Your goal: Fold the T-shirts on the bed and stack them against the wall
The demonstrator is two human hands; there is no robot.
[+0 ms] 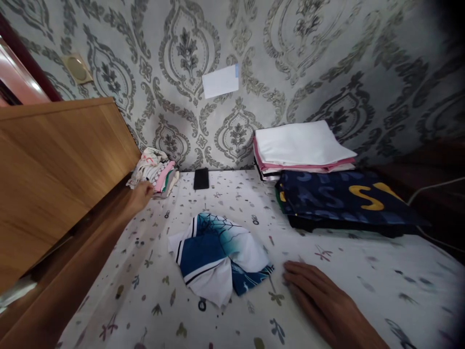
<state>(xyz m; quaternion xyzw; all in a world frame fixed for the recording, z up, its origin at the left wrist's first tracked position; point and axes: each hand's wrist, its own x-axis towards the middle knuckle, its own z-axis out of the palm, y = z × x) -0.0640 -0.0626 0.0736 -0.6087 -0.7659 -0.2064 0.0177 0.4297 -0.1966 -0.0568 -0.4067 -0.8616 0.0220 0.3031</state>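
Observation:
My left hand (144, 192) reaches to the far left, its fingers curled against the front of a small pile of clothes (165, 175); what they hold, if anything, is hidden. My right hand (317, 291) lies flat on the printed white sheet (232, 325), fingers stretched out and holding nothing. Just left of its fingertips, apart from them, a crumpled blue, teal and white garment (209, 249) lies on the sheet.
Against the wall at the right is a folded stack with a white cloth (301, 143) on top. In front of it lies a navy folded garment (337, 196) with yellow letters. A black phone (201, 179) sits near the wall. A wooden cabinet (65, 174) borders the left side.

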